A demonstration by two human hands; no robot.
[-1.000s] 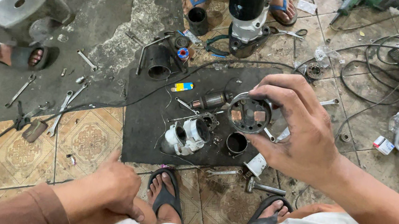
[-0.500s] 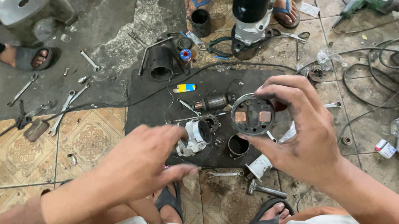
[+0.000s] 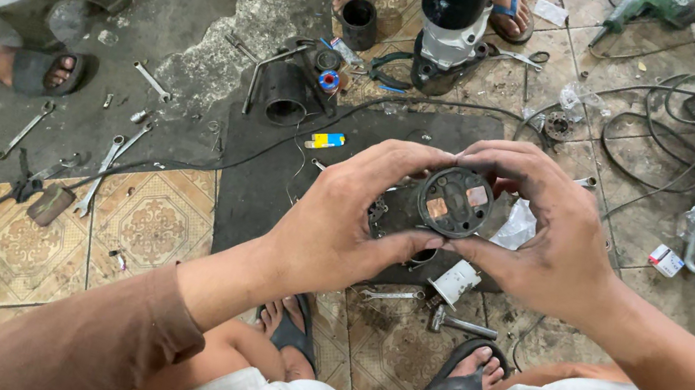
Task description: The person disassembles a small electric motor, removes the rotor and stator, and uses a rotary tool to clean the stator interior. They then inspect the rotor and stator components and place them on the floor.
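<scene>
Two hands on one part: left hand point(image 3: 340, 227) and right hand point(image 3: 548, 245) pinch the round brush-holder plate point(image 3: 455, 202) (two copper pads showing) between curled fingertips, above the black mat point(image 3: 260, 180).

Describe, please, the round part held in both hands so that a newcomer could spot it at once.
Start at the dark mat on the floor; above its right half the left hand and right hand meet. Between their fingers sits the round dark disc, the only part lifted off the floor, with two coppery square patches on its face.

Soft even daylight, faint shadows, sharp focus, wide-angle stretch at edges.
</scene>
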